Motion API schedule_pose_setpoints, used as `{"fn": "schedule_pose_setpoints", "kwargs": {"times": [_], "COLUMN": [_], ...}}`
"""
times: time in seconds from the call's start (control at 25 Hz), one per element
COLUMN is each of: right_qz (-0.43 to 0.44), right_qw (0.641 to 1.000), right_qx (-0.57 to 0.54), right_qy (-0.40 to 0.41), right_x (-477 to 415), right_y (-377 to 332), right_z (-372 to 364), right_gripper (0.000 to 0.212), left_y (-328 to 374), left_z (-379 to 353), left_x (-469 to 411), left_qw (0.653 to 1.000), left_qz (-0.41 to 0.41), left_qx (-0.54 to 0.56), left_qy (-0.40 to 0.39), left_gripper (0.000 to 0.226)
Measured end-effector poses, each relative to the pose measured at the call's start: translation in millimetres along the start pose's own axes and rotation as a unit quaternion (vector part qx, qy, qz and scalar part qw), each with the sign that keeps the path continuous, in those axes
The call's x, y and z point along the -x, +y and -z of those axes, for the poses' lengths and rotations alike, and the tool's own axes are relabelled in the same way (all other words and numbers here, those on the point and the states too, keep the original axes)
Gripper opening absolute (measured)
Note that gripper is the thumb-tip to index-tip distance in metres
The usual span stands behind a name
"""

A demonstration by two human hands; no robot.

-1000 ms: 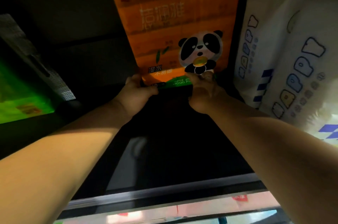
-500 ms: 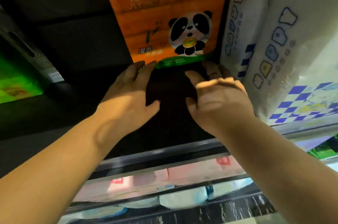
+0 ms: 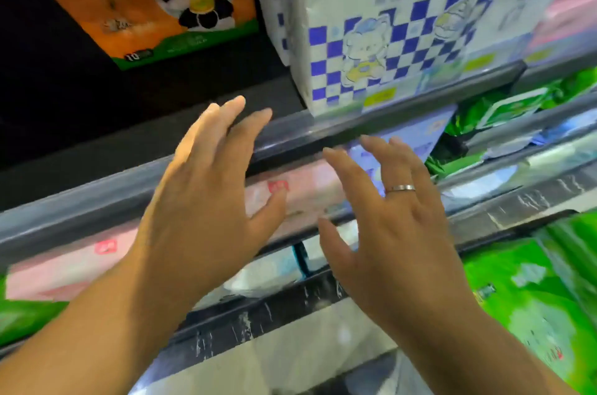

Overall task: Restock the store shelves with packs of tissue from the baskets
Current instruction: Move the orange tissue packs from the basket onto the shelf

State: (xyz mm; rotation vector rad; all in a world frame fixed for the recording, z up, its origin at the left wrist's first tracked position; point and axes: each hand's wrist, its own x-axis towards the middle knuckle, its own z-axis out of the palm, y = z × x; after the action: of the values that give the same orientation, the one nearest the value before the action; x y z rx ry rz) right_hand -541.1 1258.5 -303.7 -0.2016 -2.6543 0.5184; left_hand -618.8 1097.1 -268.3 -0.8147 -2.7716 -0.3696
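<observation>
Half a second ago my fingertips were deep in the dark shelf, right at the bottom edge of the orange panda tissue pack (image 3: 129, 0). Now both hands have come back out and hang in front of the shelf's grey front rail (image 3: 290, 133), well apart from the pack. My left hand (image 3: 206, 201) is released, fingers straight and spread, grasping nothing. My right hand (image 3: 394, 233) is the same, fingers loosely fanned, with a thin silver ring (image 3: 400, 188) on one finger. The orange pack stays upright towards the back of the upper shelf, just beside the white tissue pack with blue checks (image 3: 387, 39), which stands at the front edge on my right.

The orange pack is boxy and wrapped in glossy film, with a green band along its foot and a panda printed on it; the frame cuts off its top. The white pack is a soft, crinkled plastic block with cartoon figures. The rail is smooth and shiny. Below it lie pale pink packs (image 3: 307, 184), partly hidden behind my hands, and lower at the right bright green film packs (image 3: 533, 297). Everything is smeared by motion, so I cannot read the print, and the left part of the upper shelf is too dark to make out
</observation>
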Motion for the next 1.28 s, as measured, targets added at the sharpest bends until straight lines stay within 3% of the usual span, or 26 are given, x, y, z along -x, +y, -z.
{"fn": "schedule_pose_setpoints", "kwargs": {"times": [0.16, 0.44, 0.64, 0.8, 1.0, 1.12, 1.28], "right_qz": [-0.072, -0.252, -0.384, -0.463, -0.566, -0.613, -0.653], "right_qw": [0.995, 0.957, 0.914, 0.873, 0.805, 0.775, 0.745], "right_qx": [0.06, 0.123, 0.119, 0.136, 0.164, 0.152, 0.137], "right_qy": [-0.043, -0.072, -0.047, -0.072, -0.066, -0.036, -0.012], "right_x": [78, 206, 302, 374, 440, 469, 507], "right_y": [75, 194, 264, 297, 324, 346, 400], "right_z": [30, 79, 106, 113, 122, 127, 141], "right_gripper": [0.066, 0.073, 0.073, 0.077, 0.075, 0.074, 0.074], "left_y": [79, 232, 339, 408, 475, 503, 557], "left_z": [-42, -134, -184, -220, -258, -281, -319], "left_x": [31, 77, 102, 126, 146, 151, 160], "left_qw": [0.996, 0.959, 0.912, 0.866, 0.809, 0.795, 0.794], "left_qz": [-0.074, -0.225, -0.332, -0.43, -0.542, -0.556, -0.49], "left_qx": [0.044, 0.072, 0.118, 0.11, 0.108, 0.107, 0.136], "left_qy": [-0.029, -0.154, -0.212, -0.23, -0.201, -0.218, -0.332], "left_gripper": [0.068, 0.071, 0.072, 0.073, 0.077, 0.076, 0.081]}}
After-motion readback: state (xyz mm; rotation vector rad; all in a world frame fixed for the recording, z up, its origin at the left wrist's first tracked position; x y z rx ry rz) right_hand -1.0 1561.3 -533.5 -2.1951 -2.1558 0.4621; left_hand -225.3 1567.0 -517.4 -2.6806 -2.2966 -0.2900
